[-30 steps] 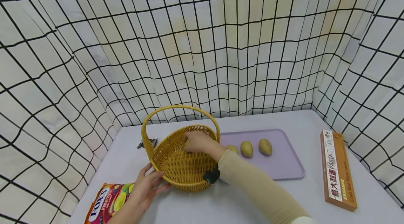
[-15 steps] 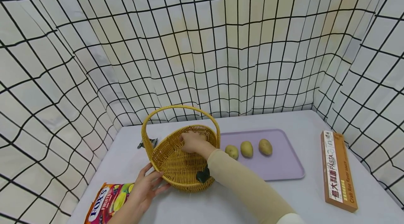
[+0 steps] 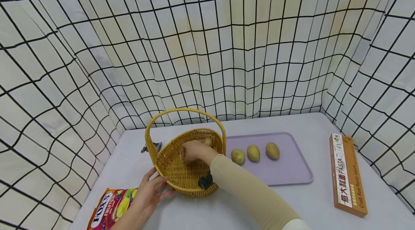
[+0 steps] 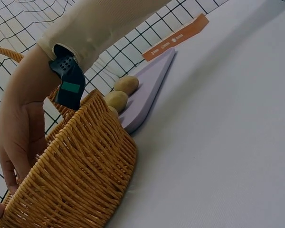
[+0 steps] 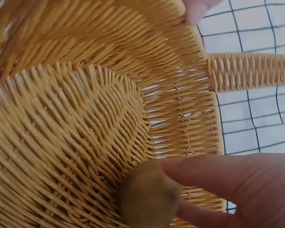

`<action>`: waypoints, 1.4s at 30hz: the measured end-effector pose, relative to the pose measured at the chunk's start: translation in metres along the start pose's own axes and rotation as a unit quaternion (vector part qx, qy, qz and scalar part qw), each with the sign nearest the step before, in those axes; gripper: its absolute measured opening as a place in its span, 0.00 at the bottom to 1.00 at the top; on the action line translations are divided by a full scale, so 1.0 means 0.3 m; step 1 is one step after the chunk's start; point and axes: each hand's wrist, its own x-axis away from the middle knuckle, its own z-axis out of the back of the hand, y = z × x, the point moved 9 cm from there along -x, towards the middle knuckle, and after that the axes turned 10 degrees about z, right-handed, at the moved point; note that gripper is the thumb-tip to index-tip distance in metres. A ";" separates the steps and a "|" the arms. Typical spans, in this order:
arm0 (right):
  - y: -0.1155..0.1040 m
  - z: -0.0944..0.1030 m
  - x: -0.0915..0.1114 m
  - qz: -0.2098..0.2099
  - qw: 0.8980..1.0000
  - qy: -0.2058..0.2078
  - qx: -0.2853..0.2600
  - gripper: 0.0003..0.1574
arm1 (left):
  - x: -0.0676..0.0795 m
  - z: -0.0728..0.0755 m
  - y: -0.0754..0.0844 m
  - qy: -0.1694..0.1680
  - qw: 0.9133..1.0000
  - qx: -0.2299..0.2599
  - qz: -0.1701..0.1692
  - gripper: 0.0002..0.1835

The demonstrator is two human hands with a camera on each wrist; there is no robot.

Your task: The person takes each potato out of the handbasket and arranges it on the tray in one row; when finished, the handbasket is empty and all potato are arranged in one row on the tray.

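Note:
A yellow wicker basket (image 3: pixel 184 177) with a tall arched handle stands at the table's middle, its opening facing me. My left hand (image 3: pixel 151 192) holds its near left rim, the thumb on the edge. My right hand (image 3: pixel 192 151) reaches inside the basket. In the right wrist view its thumb and fingers grip a potato (image 5: pixel 149 194) low against the wicker; in the head view the hand hides this potato. Another potato (image 3: pixel 208 142) lies behind the hand, by the basket's far right wall.
Right of the basket, a lilac tray (image 3: pixel 291 176) bears three potatoes (image 3: pixel 253 153) in a row. A pasta box (image 3: pixel 348 176) lies at the far right. A Fox's candy bag (image 3: pixel 111 206) is beside my left forearm. A small dark packet (image 3: pixel 152 147) sits behind the basket's left side.
My right hand has moved left and slightly nearer inside the basket, uncovering the potato at its far right wall. The left hand and the basket have stayed put.

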 end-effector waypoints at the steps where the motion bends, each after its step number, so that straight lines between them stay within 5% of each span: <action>1: -0.007 -0.004 0.001 0.006 1.000 -0.009 0.003 0.06 | 0.000 -0.001 -0.001 -0.001 1.000 0.001 0.000 0.48; 13: -0.001 -0.062 0.045 0.005 0.993 -0.119 0.001 0.07 | -0.005 0.000 -0.006 0.000 1.000 0.009 0.001 0.48; 34: -0.054 0.059 0.181 0.008 0.997 -0.073 -0.006 0.11 | -0.001 0.001 -0.001 0.002 1.000 0.007 0.000 0.48; 42: -0.110 0.110 0.238 0.054 0.996 -0.061 0.024 0.12 | -0.006 0.006 -0.004 0.002 1.000 0.010 0.004 0.50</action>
